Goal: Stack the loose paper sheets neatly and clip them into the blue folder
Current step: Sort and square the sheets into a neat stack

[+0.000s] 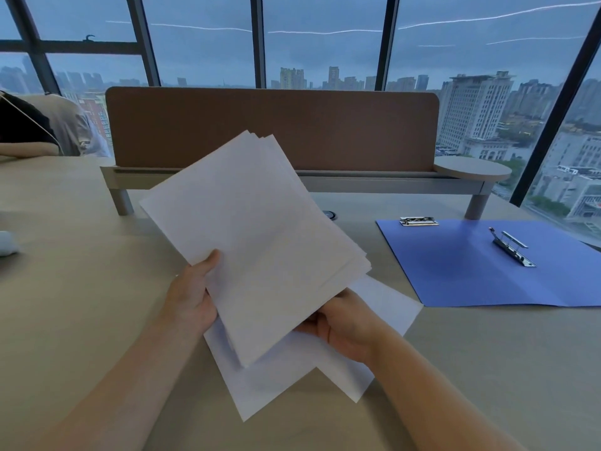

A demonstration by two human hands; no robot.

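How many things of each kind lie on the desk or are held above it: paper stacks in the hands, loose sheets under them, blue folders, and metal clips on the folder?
Paper stack held by left hand and right hand: 1
Loose sheets on the desk: at least 2, exact number unclear
Blue folder, lying open: 1
Metal clips: 2, top clip and spine clip
Total: at least 6

Sheets centre, folder right, divider behind.

The paper stack [257,242] is held above the desk [81,271], left hand [192,297] at its left edge, right hand [341,323] under its lower right corner. Loose sheets [383,304] lie on the desk beneath. The open folder [471,271] lies to the right, with the clip [512,247] on it. The divider panel [273,128] stands behind.
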